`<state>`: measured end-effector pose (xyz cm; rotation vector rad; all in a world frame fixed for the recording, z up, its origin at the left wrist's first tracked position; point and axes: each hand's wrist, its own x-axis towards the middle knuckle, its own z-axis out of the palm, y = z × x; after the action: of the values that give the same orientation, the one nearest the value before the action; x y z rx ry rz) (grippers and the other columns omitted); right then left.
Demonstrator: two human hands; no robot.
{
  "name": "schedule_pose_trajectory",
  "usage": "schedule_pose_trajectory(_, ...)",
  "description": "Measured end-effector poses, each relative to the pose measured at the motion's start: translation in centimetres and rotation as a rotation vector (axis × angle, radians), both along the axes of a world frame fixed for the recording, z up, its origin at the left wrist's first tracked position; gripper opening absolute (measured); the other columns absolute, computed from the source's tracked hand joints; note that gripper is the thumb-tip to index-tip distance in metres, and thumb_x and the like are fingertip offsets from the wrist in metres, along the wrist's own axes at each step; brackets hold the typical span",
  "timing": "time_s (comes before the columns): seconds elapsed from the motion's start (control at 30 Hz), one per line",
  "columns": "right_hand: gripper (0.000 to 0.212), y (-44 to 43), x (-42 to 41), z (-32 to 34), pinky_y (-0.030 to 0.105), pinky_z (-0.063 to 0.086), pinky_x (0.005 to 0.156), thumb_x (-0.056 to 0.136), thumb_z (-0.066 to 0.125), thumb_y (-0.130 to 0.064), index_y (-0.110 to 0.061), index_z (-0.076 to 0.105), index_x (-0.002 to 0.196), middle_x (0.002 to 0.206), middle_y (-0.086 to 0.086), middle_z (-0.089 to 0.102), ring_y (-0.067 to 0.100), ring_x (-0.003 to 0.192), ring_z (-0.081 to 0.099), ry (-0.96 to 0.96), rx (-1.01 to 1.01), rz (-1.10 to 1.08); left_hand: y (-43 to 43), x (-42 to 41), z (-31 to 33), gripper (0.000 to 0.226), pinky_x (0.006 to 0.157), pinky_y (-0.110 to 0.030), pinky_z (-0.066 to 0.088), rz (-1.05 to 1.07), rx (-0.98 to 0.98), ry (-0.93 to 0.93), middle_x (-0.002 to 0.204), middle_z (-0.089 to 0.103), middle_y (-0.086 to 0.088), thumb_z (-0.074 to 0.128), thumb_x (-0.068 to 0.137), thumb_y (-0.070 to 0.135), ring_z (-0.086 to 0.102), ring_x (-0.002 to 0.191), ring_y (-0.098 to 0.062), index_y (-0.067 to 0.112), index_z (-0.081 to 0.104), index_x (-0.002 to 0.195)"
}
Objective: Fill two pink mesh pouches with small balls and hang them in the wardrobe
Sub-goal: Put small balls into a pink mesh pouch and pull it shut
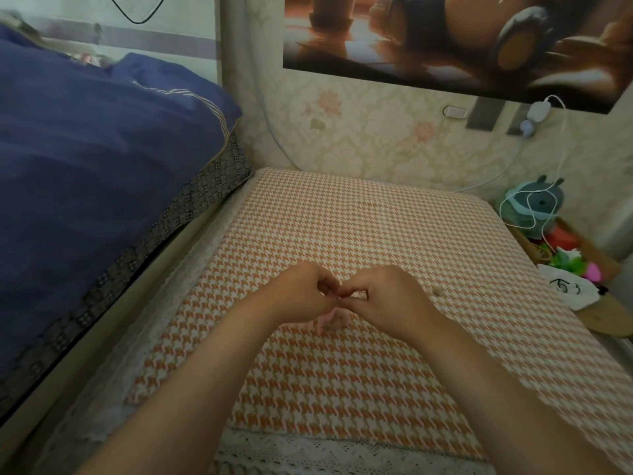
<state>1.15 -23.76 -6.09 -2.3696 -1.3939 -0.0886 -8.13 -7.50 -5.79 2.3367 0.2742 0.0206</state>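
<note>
Taking up the whole left side, a bed (102, 166) under a dark blue duvet is lying alongside the bench (376, 228), which is wearing an orange-and-white houndstooth cloth with a lace edge. A large poster (445, 36) is hanging on the flowered wall above the far edge. A box of toys (582, 255) is sitting just beside the bench on the right.

Both forearms are reaching in from the near edge and meeting over the middle of the cloth. The left hand (301, 293) and the right hand (390, 296) are each curling inward, thumb and forefinger pinching at the top of the pink mesh pouch (329, 320). The pouch is hanging below and between them; whether its bottom is touching the cloth I cannot tell. Something pale seems to be sitting inside it, though blur is hiding how much. One small ball (437, 290) is lying loose on the cloth near the right hand, apart from it.

By my reading, the person is working the pouch's mouth, either holding it open or drawing it closed; which one is not showing. Only one pouch is in view and no wardrobe, so the hanging is yet to come. The next move is likely calling for one hand to keep hold of the mouth while the other is freeing itself for the loose ball, with a light pinch so it is not rolling away.
</note>
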Motion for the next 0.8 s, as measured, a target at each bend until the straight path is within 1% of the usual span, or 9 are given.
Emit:
schedule_pose_trajectory(0.07, 0.018, -0.1, -0.1, -0.1, 0.033, 0.056, 0.076, 0.093, 0.070, -0.042, -0.038, 0.080, 0.107, 0.099, -0.015, 0.076, 0.005, 0.088, 0.068, -0.061, -0.021, 0.028, 0.0, 0.2, -0.3, 0.022, 0.085, -0.031, 0.058, -0.002, -0.008, 0.001, 0.098, 0.072, 0.011, 0.069, 0.084, 0.020, 0.067, 0.091, -0.005, 0.026, 0.075, 0.104)
schedule_pose_trajectory(0.17, 0.017, -0.5, -0.1, -0.1, 0.033, 0.054, 0.073, 0.094, 0.068, -0.035, -0.037, 0.079, 0.107, 0.101, -0.017, 0.071, 0.007, 0.090, 0.066, -0.095, -0.016, 0.046, -0.1, 0.6, -0.4, 0.023, 0.084, -0.028, 0.058, -0.009, -0.020, 0.006, 0.096, 0.074, 0.010, 0.069, 0.083, 0.019, 0.068, 0.091, -0.005, 0.026, 0.076, 0.103)
schedule_pose_trajectory(0.3, 0.022, -0.8, -0.1, -0.2, 0.030, 0.051, 0.069, 0.094, 0.066, -0.035, -0.038, 0.076, 0.114, 0.106, -0.016, 0.064, 0.009, 0.090, 0.063, -0.116, -0.049, 0.055, -0.4, 0.7, -0.1, 0.018, 0.069, -0.021, 0.054, -0.009, -0.091, -0.008, 0.087, 0.074, 0.008, 0.070, 0.083, 0.015, 0.067, 0.077, -0.004, 0.023, 0.077, 0.097)
schedule_pose_trajectory(0.4, 0.025, -0.6, 0.0, 0.1, 0.034, 0.051, 0.071, 0.093, 0.065, -0.038, -0.036, 0.074, 0.117, 0.107, -0.014, 0.059, 0.011, 0.091, 0.060, -0.140, -0.088, 0.061, -0.4, 0.8, -0.1, 0.017, 0.064, -0.021, 0.052, 0.016, -0.153, -0.013, 0.079, 0.074, 0.007, 0.070, 0.082, 0.015, 0.066, 0.068, -0.003, 0.021, 0.078, 0.095)
schedule_pose_trajectory(0.47, 0.024, -0.3, 0.0, 0.5, 0.032, 0.050, 0.074, 0.096, 0.063, -0.043, -0.035, 0.076, 0.115, 0.110, -0.014, 0.058, 0.011, 0.096, 0.059, -0.178, -0.140, 0.049, -0.3, 1.1, -0.3, 0.021, 0.063, -0.019, 0.050, 0.037, -0.126, -0.016, 0.081, 0.072, 0.010, 0.067, 0.084, 0.014, 0.064, 0.068, -0.001, 0.020, 0.078, 0.101)
schedule_pose_trajectory(0.53, 0.024, -0.3, 0.2, 0.9, 0.027, 0.044, 0.075, 0.097, 0.061, -0.046, -0.035, 0.078, 0.110, 0.112, -0.014, 0.059, 0.009, 0.100, 0.059, -0.198, -0.160, 0.038, -0.4, 1.3, -0.4, 0.024, 0.063, -0.017, 0.048, 0.071, -0.068, -0.039, 0.081, 0.070, 0.013, 0.063, 0.087, 0.013, 0.062, 0.066, 0.002, 0.021, 0.077, 0.105)
schedule_pose_trajectory(0.7, 0.019, -1.2, 0.3, 1.5, 0.023, 0.036, 0.075, 0.093, 0.065, -0.044, -0.030, 0.079, 0.097, 0.107, -0.018, 0.056, 0.004, 0.100, 0.052, -0.196, -0.129, 0.051, -1.1, 1.5, -0.3, 0.020, 0.061, -0.019, 0.049, 0.098, 0.082, -0.108, 0.079, 0.070, 0.014, 0.063, 0.088, 0.020, 0.064, 0.070, -0.001, 0.026, 0.079, 0.101)
schedule_pose_trajectory(0.73, 0.019, -1.4, 0.2, 1.6, 0.023, 0.035, 0.075, 0.092, 0.065, -0.044, -0.031, 0.078, 0.096, 0.107, -0.018, 0.055, 0.004, 0.101, 0.051, -0.194, -0.135, 0.046, -1.3, 1.6, -0.4, 0.021, 0.061, -0.018, 0.048, 0.085, 0.081, -0.115, 0.081, 0.072, 0.013, 0.063, 0.088, 0.021, 0.065, 0.071, -0.002, 0.027, 0.078, 0.101)
schedule_pose_trajectory(0.8, 0.019, -1.6, 0.2, 1.6, 0.024, 0.035, 0.075, 0.092, 0.065, -0.045, -0.030, 0.077, 0.097, 0.108, -0.017, 0.054, 0.005, 0.101, 0.052, -0.184, -0.145, 0.034, -1.6, 1.7, -0.5, 0.021, 0.068, -0.018, 0.050, 0.053, 0.085, -0.127, 0.093, 0.074, 0.012, 0.063, 0.089, 0.025, 0.065, 0.079, -0.001, 0.030, 0.077, 0.104)
